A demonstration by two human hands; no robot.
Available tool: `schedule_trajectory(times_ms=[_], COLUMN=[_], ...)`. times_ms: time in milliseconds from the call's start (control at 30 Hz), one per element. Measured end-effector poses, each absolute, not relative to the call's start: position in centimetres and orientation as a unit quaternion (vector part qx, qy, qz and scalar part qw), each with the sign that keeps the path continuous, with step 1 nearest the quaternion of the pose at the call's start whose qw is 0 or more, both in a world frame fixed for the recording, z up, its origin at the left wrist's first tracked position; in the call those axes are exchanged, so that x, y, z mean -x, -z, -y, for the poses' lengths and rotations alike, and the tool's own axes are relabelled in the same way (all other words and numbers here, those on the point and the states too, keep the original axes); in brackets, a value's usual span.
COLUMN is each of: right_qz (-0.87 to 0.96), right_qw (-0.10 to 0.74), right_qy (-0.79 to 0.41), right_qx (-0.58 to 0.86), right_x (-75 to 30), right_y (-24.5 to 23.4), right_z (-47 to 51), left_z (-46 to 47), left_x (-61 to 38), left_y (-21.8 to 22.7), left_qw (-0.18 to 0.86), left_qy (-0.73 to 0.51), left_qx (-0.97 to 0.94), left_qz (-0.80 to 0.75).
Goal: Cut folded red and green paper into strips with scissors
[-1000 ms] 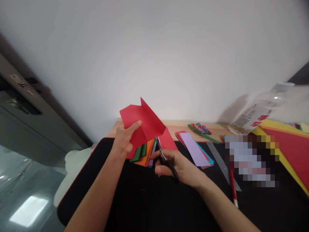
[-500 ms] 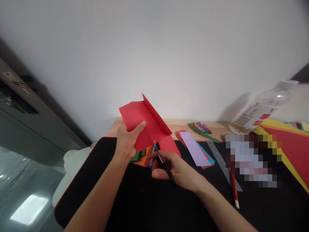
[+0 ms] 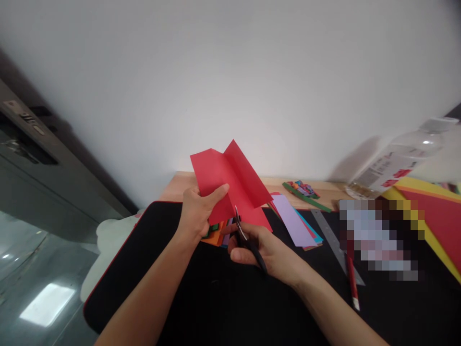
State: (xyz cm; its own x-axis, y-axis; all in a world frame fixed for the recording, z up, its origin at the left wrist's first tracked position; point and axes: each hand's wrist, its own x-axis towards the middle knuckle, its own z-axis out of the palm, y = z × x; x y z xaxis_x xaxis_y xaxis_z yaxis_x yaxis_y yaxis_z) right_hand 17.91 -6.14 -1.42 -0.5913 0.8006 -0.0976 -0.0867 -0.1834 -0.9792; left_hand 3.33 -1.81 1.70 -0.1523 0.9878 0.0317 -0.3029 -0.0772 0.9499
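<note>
My left hand [image 3: 200, 214] pinches a creased red paper sheet [image 3: 230, 180] and holds it up above the black mat [image 3: 201, 298]. Black-handled scissors [image 3: 248, 242] are gripped in my right hand [image 3: 264, 252], their blades pointing up into the sheet's lower edge along the fold. A small stack of cut paper pieces [image 3: 218, 234], green, orange and purple, lies on the mat just under the sheet, partly hidden by both hands.
A pile of paper strips [image 3: 293, 222] with a lilac one on top lies right of my hands. Beyond it are a metal ruler [image 3: 333, 240], a red pencil [image 3: 352, 286], coloured scraps [image 3: 302, 190], a plastic bottle [image 3: 396, 161] and large yellow and red sheets [image 3: 435, 221].
My left hand has shifted the red sheet to the right and turned it, and the scissors have cut further up along its fold.
</note>
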Motion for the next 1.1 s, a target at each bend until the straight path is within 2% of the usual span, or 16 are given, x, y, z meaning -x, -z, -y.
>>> schedule_trajectory(times_ms=[500,1100], right_qz=[0.551,0.554], right_qw=[0.334,0.333], right_qy=[-0.694,-0.683], right_qx=[0.321,0.34], right_x=[-17.7,-17.5], right_y=[1.15,0.78], right_z=[6.31,6.39], left_z=[2.24,2.31], left_x=[-3.79,-3.73], left_y=[-2.18,-2.23], left_qw=[0.448,0.429], left_qy=[-0.654,-0.643], left_qx=[-0.408,-0.427], left_qz=[-0.453,-0.47])
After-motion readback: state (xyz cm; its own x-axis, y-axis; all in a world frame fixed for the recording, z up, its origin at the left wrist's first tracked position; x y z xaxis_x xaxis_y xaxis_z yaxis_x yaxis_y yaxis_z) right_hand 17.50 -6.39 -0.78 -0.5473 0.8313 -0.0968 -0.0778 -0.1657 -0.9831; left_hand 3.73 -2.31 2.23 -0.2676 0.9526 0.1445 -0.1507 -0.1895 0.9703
